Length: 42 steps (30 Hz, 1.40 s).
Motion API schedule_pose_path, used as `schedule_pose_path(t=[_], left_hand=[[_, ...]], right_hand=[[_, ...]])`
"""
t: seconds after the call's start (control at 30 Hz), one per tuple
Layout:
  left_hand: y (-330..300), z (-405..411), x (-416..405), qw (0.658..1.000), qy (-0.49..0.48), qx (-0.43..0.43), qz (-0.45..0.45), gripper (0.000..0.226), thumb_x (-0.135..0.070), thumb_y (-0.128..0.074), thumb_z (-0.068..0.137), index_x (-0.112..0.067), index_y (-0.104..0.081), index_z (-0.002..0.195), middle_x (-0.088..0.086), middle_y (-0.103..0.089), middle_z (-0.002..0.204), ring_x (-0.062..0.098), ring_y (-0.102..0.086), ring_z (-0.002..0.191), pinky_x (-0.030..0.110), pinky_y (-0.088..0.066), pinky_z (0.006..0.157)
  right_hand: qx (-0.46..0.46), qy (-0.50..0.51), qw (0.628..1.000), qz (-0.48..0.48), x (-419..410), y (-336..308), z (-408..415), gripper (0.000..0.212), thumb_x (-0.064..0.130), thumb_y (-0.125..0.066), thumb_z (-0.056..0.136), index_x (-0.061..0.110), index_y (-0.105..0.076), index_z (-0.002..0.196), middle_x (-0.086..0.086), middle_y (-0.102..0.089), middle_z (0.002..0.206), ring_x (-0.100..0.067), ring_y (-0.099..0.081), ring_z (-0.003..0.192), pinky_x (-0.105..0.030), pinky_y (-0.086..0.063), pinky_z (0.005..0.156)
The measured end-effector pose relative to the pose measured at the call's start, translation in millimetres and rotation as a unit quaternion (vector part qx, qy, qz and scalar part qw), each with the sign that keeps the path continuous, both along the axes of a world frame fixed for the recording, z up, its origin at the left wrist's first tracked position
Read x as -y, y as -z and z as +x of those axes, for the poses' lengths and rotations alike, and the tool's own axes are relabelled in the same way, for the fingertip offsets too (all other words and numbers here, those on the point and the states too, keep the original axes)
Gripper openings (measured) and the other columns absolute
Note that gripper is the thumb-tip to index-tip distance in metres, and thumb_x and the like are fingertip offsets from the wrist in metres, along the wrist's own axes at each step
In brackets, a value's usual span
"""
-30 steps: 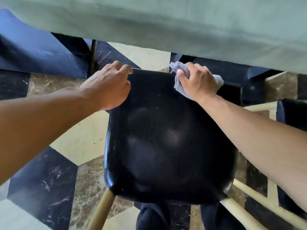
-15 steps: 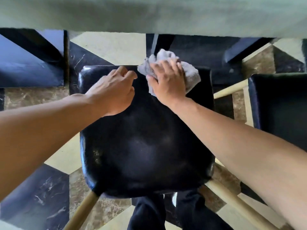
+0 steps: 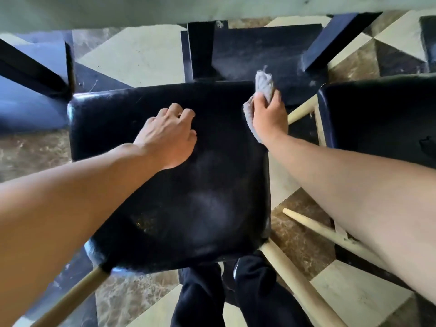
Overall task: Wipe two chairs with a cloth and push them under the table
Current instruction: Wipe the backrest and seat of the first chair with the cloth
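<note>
- Left hand (image 3: 168,135) rests on the black chair (image 3: 151,185) seat, fingers bent, holding nothing
- Right hand (image 3: 269,116) is clenched on the grey cloth (image 3: 264,82) at the seat's 2 o'clock corner
- Second chair (image 3: 382,119) stands at 3 o'clock, table (image 3: 118,10) edge at 12

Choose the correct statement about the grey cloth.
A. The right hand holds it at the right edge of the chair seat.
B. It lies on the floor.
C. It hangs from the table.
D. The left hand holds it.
A: the right hand grips the cloth at the right edge of the chair seat; the left hand rests bare on the seat.
</note>
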<state>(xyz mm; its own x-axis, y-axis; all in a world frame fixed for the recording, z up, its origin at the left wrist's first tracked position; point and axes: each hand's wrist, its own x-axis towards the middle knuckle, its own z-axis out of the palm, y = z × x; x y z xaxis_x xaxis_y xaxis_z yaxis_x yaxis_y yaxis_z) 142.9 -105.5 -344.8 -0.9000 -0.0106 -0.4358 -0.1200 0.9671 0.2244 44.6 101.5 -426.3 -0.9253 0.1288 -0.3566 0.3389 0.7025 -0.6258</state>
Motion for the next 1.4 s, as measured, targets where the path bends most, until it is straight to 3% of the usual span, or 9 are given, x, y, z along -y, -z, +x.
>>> schedule_pose_path(t=[0.1, 0.3, 0.53, 0.77, 0.9, 1.0, 1.13, 1.2, 1.4], left_hand=[[0.6, 0.4, -15.6, 0.999, 0.035, 0.024, -0.023, 0.049, -0.032, -0.040, 0.097, -0.025, -0.035, 0.145, 0.011, -0.036, 0.144, 0.033, -0.037, 0.129, 0.048, -0.040, 0.097], [0.0, -3.7, -29.4, 0.994, 0.038, 0.085, -0.063, 0.057, -0.032, -0.047, 0.091, -0.032, -0.035, 0.146, 0.014, -0.033, 0.146, 0.032, -0.031, 0.134, 0.049, -0.037, 0.099], [-7.5, -4.2, -53.6, 0.985, 0.049, 0.124, -0.109, 0.052, -0.032, -0.051, 0.090, -0.016, -0.038, 0.138, 0.021, -0.034, 0.139, 0.036, -0.036, 0.127, 0.051, -0.035, 0.100], [-2.7, 10.6, -76.9, 0.990, 0.113, 0.035, -0.078, 0.057, -0.029, -0.048, 0.092, -0.020, -0.032, 0.146, 0.016, -0.019, 0.156, 0.033, -0.026, 0.140, 0.049, -0.031, 0.108], [-0.8, 19.4, -87.0, 0.986, 0.125, 0.072, -0.083, 0.056, -0.029, -0.046, 0.094, -0.026, -0.031, 0.148, 0.014, -0.011, 0.160, 0.029, -0.020, 0.143, 0.049, -0.031, 0.108], [-2.4, 17.0, -95.0, 0.985, 0.104, 0.109, -0.082, 0.056, -0.030, -0.046, 0.094, -0.023, -0.031, 0.148, 0.017, -0.002, 0.163, 0.030, -0.013, 0.148, 0.052, -0.030, 0.111], [-8.2, 12.4, -101.8, 0.981, 0.097, 0.150, -0.077, 0.057, -0.030, -0.045, 0.095, -0.021, -0.032, 0.149, 0.017, 0.002, 0.163, 0.030, -0.008, 0.150, 0.052, -0.027, 0.113], [-9.8, 14.0, -101.2, 0.980, 0.092, 0.163, -0.074, 0.057, -0.030, -0.046, 0.095, -0.021, -0.031, 0.150, 0.016, 0.004, 0.164, 0.030, -0.006, 0.151, 0.052, -0.027, 0.112], [-8.9, 23.3, -91.3, 0.975, 0.106, 0.184, -0.063, 0.072, -0.022, -0.045, 0.093, -0.030, -0.010, 0.156, 0.008, 0.014, 0.164, 0.024, 0.001, 0.152, 0.051, -0.031, 0.110]], right_hand=[[0.142, 0.025, 0.990, 0.003, -23.5, -2.1, 36.0, 0.055, 0.054, -0.027, 0.105, 0.018, -0.050, 0.140, -0.016, -0.061, 0.136, -0.038, -0.055, 0.125, -0.042, -0.040, 0.104], [0.226, -0.056, 0.973, 0.004, -57.7, -15.8, 101.8, 0.059, 0.052, -0.026, 0.107, 0.010, -0.040, 0.146, -0.019, -0.053, 0.145, -0.037, -0.049, 0.134, -0.041, -0.035, 0.109], [0.224, -0.106, 0.967, -0.050, -74.8, -12.9, 128.4, 0.054, 0.041, -0.042, 0.106, 0.009, -0.034, 0.149, -0.017, -0.049, 0.143, -0.032, -0.050, 0.134, -0.047, -0.039, 0.113], [0.122, -0.097, 0.981, -0.116, -64.9, -8.5, 90.5, 0.056, 0.035, -0.048, 0.105, 0.014, -0.031, 0.154, -0.009, -0.045, 0.150, -0.020, -0.045, 0.138, -0.036, -0.034, 0.117], [0.195, -0.082, 0.968, -0.134, -73.4, -17.4, 116.3, 0.049, 0.041, -0.045, 0.106, 0.013, -0.041, 0.146, -0.006, -0.057, 0.139, -0.021, -0.054, 0.130, -0.032, -0.040, 0.110], [0.274, -0.075, 0.950, -0.130, -88.4, -32.7, 153.2, 0.050, 0.042, -0.041, 0.107, 0.012, -0.041, 0.146, 0.000, -0.055, 0.127, -0.014, -0.051, 0.118, -0.005, -0.034, 0.090], [0.362, -0.036, 0.913, -0.186, -107.6, -45.2, 204.3, 0.047, 0.036, -0.046, 0.106, 0.012, -0.037, 0.146, -0.003, -0.057, 0.123, -0.016, -0.055, 0.110, -0.023, -0.042, 0.092], [0.369, 0.005, 0.898, -0.238, -106.3, -45.7, 218.6, 0.039, 0.029, -0.052, 0.105, 0.013, -0.041, 0.139, 0.002, -0.059, 0.106, -0.012, -0.058, 0.092, -0.022, -0.047, 0.082], [0.250, -0.033, 0.950, -0.186, -100.5, -38.3, 212.5, 0.042, 0.028, -0.062, 0.100, 0.013, -0.048, 0.137, 0.004, -0.064, 0.115, -0.010, -0.063, 0.102, -0.006, -0.046, 0.085]])
